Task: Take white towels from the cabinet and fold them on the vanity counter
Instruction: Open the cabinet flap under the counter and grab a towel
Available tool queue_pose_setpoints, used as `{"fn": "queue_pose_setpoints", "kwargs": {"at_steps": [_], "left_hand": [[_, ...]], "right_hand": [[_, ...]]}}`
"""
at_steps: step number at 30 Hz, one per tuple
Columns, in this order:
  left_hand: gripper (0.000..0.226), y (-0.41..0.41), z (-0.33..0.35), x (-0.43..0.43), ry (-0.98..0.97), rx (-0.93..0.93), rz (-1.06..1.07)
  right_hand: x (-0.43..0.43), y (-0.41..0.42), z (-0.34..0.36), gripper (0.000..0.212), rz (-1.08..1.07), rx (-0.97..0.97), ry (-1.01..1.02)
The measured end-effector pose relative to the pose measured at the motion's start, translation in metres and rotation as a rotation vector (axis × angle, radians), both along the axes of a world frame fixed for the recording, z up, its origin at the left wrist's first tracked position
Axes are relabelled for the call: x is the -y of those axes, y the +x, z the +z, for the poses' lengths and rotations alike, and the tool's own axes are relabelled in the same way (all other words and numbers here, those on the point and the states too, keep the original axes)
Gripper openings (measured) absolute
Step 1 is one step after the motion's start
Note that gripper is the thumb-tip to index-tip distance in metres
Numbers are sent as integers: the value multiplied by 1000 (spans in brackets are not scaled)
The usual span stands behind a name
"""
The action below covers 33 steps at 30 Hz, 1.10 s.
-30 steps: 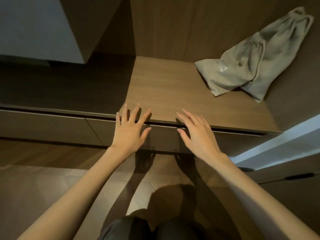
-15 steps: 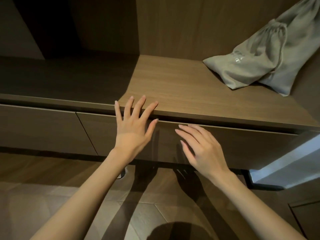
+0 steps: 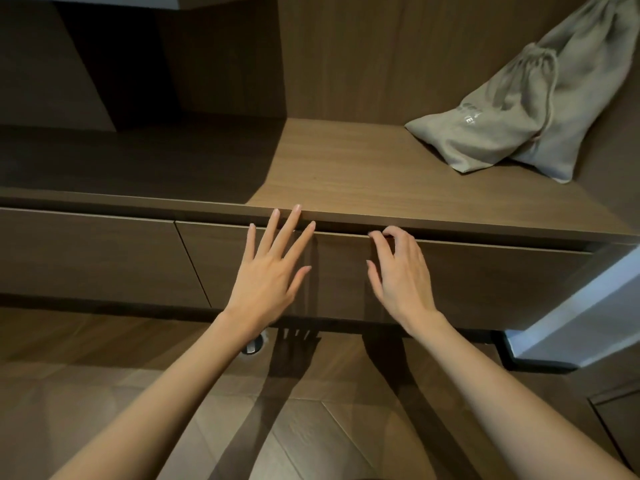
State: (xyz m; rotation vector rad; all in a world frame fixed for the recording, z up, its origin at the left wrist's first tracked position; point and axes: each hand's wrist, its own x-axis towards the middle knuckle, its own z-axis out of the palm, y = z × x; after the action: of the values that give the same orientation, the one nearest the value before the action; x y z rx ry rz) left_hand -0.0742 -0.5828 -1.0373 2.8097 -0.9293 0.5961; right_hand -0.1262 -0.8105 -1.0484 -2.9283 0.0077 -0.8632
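Whether the drawer front (image 3: 485, 282) is gripped by the right hand's fingers (image 3: 393, 237) cannot be told; up-right of them the cloth bag (image 3: 502, 126) is cut off, its print blurred.

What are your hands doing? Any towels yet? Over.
Left hand open, spread over drawer front. Right hand hooks its top edge; not pulled out yet. No towels in view. Grey bag on shelf, clear of hands.

— Entry one?
— Left hand (image 3: 266, 271): slender, long fingers; nails (image 3: 276, 212) rounded, a little past the tips, faintly glossy.
— Entry two?
— Right hand (image 3: 401, 271): same build, same nails.
— Arms?
— Left forearm (image 3: 166, 393), right forearm (image 3: 512, 393): both bare down to the bottom edge of the view.
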Motion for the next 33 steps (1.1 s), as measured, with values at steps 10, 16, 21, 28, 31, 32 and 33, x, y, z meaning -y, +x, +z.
{"fn": "queue_pose_setpoints", "kwargs": {"at_steps": [10,16,21,28,31,32,33], "left_hand": [[59,-24,-13,-4,-8,42,8],[51,-60,-22,-25,-36,11,-129],[52,-88,-32,-47,42,-35,-232],[70,-121,-90,-70,394,-238,-356],[74,-130,-116,-62,524,-499,-214],[77,-132,-126,-60,563,-576,-179],[82,-132,-136,-57,566,-585,-160]], "right_hand": [[-3,-27,5,45,52,-6,-89],[-9,-67,8,39,222,-80,-145],[-15,-97,-10,31,427,-239,-37],[-27,-140,-92,90,539,-472,-334],[-36,-143,-127,100,472,-584,-353],[-38,-142,-140,101,458,-628,-350],[-40,-142,-152,103,446,-675,-352]]}}
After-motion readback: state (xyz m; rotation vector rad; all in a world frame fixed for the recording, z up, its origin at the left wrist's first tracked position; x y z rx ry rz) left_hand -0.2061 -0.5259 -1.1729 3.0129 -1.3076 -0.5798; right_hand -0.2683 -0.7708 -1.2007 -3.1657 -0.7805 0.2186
